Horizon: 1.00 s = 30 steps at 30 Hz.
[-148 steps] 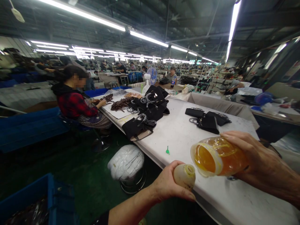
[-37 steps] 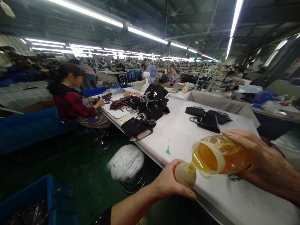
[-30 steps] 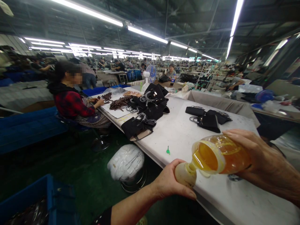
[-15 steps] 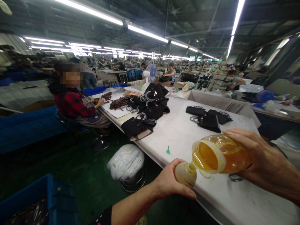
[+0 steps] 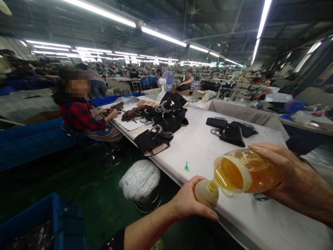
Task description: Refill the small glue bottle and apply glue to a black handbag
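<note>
Amber liquid [image 5: 230, 173] sits in a wide-mouthed clear jar [image 5: 260, 172], which the right hand [image 5: 282, 170] grips around its body and tips on its side, mouth toward the left. The left hand [image 5: 191, 199] is wrapped around a small cloudy bottle [image 5: 204, 194], thumb along its near side. The jar's lower lip meets the bottle's open neck, with yellow liquid between them; whether the two rims touch is hard to tell. Both hands are above the near edge of a white tabletop [image 5: 197, 146].

Just behind the jar's rim, a pale disc [image 5: 228, 193] lies partly hidden. Farther back stands a small green nozzle [image 5: 186, 167]. Several black bags [image 5: 231, 133] lie beyond the jar, and a bigger heap of black handbags [image 5: 171, 118] with wrapped handles is piled at the left. Next to that heap are brown strips [image 5: 131, 115], where a co-worker in a red-and-black checked top [image 5: 82, 116] sits. Below the tabletop's edge is a stool [image 5: 140, 180] covered in white plastic, with a blue crate [image 5: 56, 215] near the lower left.
</note>
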{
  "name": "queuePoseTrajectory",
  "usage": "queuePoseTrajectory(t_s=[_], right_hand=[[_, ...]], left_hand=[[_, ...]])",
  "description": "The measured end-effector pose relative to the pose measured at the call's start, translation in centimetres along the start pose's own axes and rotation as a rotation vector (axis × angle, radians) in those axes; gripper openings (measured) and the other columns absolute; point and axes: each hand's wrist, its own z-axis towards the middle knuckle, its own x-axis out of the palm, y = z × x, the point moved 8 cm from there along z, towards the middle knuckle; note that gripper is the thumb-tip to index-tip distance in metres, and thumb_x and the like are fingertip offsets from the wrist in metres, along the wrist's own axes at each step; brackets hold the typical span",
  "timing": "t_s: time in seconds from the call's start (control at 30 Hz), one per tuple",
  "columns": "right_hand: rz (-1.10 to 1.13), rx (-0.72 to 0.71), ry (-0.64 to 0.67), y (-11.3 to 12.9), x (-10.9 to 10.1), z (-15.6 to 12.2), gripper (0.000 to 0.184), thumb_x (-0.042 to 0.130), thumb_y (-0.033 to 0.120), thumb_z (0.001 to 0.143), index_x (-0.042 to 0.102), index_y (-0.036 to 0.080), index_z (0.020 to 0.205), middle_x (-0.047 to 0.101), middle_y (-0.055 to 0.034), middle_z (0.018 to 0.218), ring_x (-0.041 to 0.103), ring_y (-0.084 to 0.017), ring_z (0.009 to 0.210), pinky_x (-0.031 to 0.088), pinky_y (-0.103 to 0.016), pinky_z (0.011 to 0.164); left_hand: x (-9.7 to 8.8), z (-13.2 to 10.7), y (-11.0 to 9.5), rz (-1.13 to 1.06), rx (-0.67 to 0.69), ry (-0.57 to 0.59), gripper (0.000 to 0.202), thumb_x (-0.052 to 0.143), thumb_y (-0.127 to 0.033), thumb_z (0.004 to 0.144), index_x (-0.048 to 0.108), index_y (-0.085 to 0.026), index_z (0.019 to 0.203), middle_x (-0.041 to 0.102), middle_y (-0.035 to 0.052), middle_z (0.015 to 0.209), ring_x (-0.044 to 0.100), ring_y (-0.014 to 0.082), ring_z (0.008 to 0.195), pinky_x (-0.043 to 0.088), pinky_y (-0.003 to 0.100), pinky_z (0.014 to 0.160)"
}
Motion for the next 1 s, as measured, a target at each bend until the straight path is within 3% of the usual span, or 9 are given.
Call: queuePoseTrajectory(t_s=[1.0], right_hand=[[0.003, -0.005, -0.003, 0.15, -0.36, -0.23, 0.068, 0.063, 0.037, 0.093, 0.033, 0.021, 0.153, 0.056, -0.0188, 0.133, 0.059, -0.035, 0.119, 0.059, -0.055, 0.09]], left_hand=[[-0.09, -0.18, 0.68, -0.019, -0.029, -0.011, 0.096, 0.103, -0.023, 0.027, 0.057, -0.018, 0.111, 0.069, 0.0022, 0.093, 0.064, 0.0175, 0.077, 0.05, 0.033, 0.075]])
